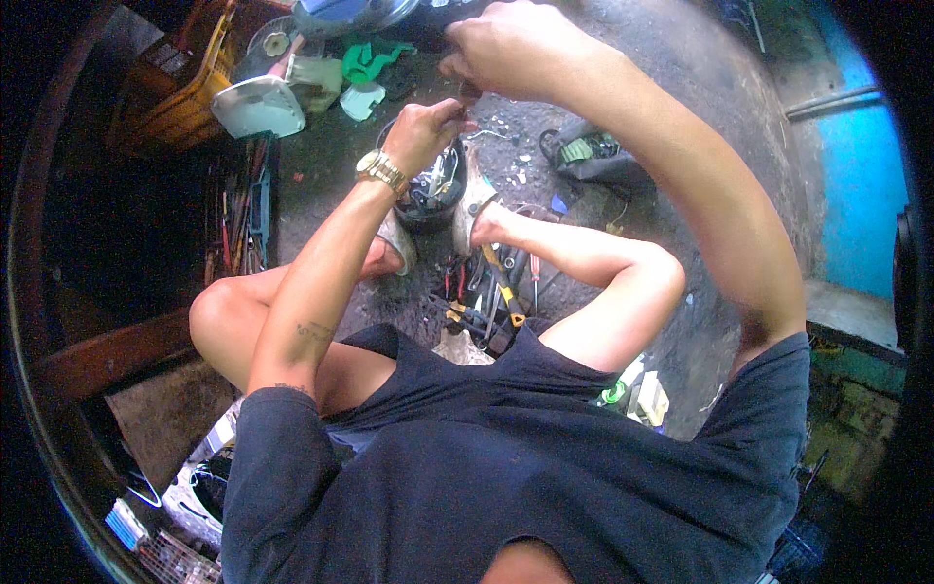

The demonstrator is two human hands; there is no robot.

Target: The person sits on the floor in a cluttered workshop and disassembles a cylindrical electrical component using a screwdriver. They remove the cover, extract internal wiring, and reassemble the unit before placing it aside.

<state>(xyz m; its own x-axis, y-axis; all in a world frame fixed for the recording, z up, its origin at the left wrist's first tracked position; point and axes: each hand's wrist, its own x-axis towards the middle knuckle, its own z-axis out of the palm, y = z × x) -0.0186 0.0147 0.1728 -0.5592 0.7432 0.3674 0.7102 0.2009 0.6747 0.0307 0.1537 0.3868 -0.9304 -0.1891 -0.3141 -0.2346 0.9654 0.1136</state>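
We see two bare hands meeting at the top of the frame, a little left of its middle. Our left hand [428, 136] has its thumb and fingers drawn close together at the lower end of a small dark piece [469, 91], too small and shaded for us to name; whether they grip it we cannot tell. Our right hand [516, 49] sits just above, fingers curled inward, its grip hidden from us, so we cannot tell what it holds. The small dark piece lies between the two, in the upper middle of the frame. A gold-coloured metal watch [381, 171] with a linked band circles our left wrist. Just below the left hand stands a round black tub [428, 216] holding a tangle of pale wires and small parts, with our pale, smooth clog [471, 216] near it. In the middle of the frame, hand tools lie in a heap, among them a long yellow-and-black tool [504, 287] and a slim screwdriver [534, 274] with a reddish handle. Right of the tub slumps a soft dark bag [603, 161] on the rough, stained grey floor [715, 127]. At the upper left we find a smooth, rounded white plastic cover [258, 107], crumpled green plastic [368, 62] and a ribbed orange crate [180, 112].
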